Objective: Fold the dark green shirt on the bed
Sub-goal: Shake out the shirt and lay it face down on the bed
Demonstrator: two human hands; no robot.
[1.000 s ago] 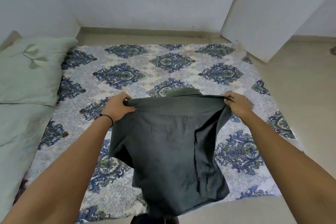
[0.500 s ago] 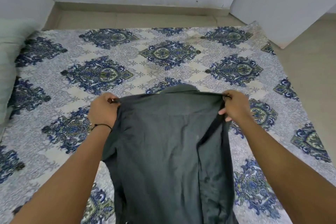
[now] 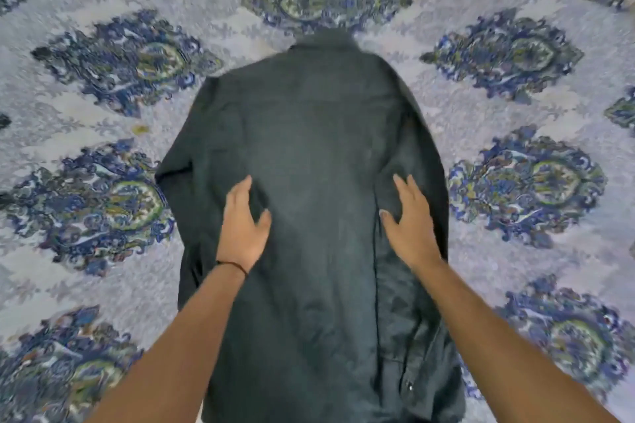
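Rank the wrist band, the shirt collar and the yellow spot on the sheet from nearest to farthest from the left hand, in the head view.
1. Band: on the wrist, just behind the left hand.
2. Spot: on the sheet, up and to the left, beside the shirt.
3. Collar: at the shirt's far end, up and to the right.

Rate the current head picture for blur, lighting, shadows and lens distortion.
Head view: motion blur smears the patterned bedsheet most toward the edges; the dark green shirt loses fabric detail, though the left hand and right hand flat on it read clearly. Same view: soft even light, no glare, faint shadows by the hands; wide-angle stretch splays the forearms.
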